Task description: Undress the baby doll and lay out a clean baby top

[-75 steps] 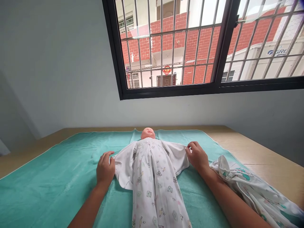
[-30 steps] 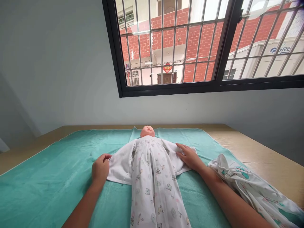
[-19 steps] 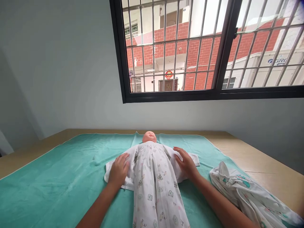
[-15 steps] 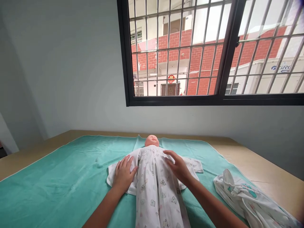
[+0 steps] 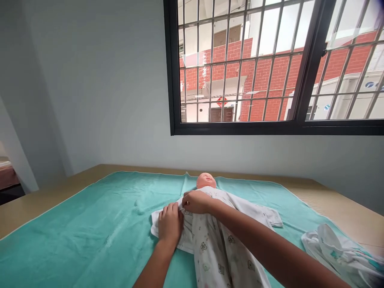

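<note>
A baby doll (image 5: 206, 181) lies on its back with its head towards the wall. Patterned baby clothing (image 5: 210, 244) with small bear prints covers its front, and a white baby shirt (image 5: 185, 241) spreads out beneath, its sleeves to either side. My left hand (image 5: 171, 224) is closed over the shirt's left-side sleeve, fingers together on the cloth. Reaching across the doll's chest, my right hand (image 5: 196, 201) pinches white cloth at the shoulder beside my left fingertips. My right forearm hides part of the chest. Exactly which layer each hand grips is partly hidden.
A green blanket (image 5: 90, 224) lies under the doll on a wooden surface (image 5: 327, 200). At the right, a crumpled white garment (image 5: 342, 252) with green prints rests near the blanket's edge. Behind stand a wall and a barred window (image 5: 240, 129).
My right hand has moved left across the doll's chest and closed on cloth at the shoulder. My left hand has closed over the sleeve. The view has turned slightly left.
</note>
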{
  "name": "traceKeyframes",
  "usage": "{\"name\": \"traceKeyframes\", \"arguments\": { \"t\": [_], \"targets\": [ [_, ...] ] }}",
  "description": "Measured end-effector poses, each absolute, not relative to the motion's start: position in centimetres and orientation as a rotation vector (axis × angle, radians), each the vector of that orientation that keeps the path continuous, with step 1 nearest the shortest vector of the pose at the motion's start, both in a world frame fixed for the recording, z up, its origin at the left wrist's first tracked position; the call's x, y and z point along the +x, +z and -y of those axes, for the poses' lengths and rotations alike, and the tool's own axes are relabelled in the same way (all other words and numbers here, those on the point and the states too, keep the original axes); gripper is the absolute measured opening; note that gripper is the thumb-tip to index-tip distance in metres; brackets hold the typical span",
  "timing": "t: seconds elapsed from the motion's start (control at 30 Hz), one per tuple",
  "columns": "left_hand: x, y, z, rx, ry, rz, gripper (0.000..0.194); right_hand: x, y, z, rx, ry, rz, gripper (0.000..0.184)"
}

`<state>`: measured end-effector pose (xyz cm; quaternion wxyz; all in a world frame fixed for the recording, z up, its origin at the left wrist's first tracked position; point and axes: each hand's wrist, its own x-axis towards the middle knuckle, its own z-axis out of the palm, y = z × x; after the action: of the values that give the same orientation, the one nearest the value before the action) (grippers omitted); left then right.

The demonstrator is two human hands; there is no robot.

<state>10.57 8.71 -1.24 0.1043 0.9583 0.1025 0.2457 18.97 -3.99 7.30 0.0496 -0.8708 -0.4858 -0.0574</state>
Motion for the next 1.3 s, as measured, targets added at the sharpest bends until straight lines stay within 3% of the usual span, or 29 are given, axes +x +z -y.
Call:
{"name": "traceKeyframes", "arguments": {
  "t": [0.6, 0.77, 0.93, 1.3],
  "targets": [
    [11.2, -1.0, -9.6, 2.506, 0.576, -0.450, 0.018, 18.5, 7.0, 4.1, -2.604, -0.197, 1.596, 0.014],
    [11.5, -1.3, -10.0, 2.411, 0.560, -0.448, 0.017, 18.5, 7.1, 3.7, -2.624, -0.119, 1.846, 0.042],
    [11.6, -1.3, -10.1, 2.420, 0.540, -0.453, 0.016, 18.6, 6.6, 1.9, -2.875, -0.100, 1.750, 0.038],
    [10.6, -0.8, -9.2, 2.806, 0.552, -0.312, 0.045, 20.6, 8.8, 1.4, -3.030, 0.097, 1.801, 0.048]
  ]
}}
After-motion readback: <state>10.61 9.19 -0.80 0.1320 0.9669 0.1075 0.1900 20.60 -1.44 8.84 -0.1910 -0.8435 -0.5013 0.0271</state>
